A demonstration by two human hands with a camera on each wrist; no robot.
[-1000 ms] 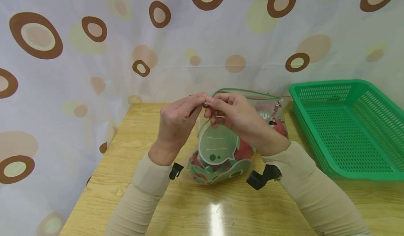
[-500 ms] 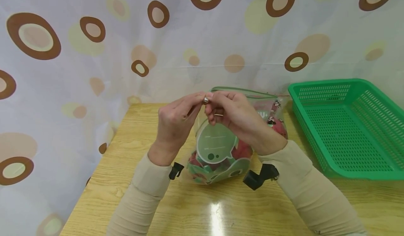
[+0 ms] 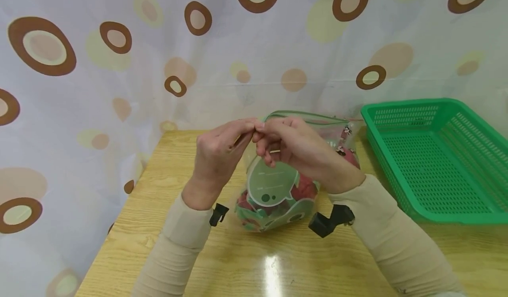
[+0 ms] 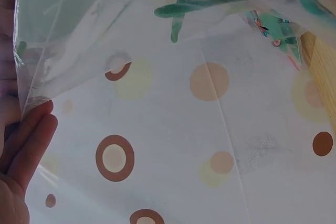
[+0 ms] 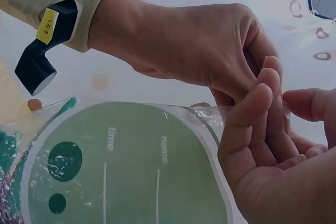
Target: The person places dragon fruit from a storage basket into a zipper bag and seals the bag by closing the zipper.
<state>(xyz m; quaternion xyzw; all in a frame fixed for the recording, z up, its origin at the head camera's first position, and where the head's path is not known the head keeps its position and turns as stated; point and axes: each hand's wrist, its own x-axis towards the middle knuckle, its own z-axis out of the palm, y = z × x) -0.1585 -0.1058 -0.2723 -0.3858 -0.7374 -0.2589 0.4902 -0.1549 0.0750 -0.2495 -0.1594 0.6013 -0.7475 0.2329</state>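
Clear bag (image 3: 271, 180) is in centre of frame, red contents (image 3: 304, 189) already inside. Left hand (image 3: 217, 151) and right hand (image 3: 303, 147) meet above, both pinching bag's upper left corner, fingertips together. Work at corner seems unfinished; whether bag is sealed, cannot tell. Green basket (image 3: 436, 173) at right; wood-grain table (image 3: 152, 182) below, dotted cloth (image 3: 139, 76) hanging behind.
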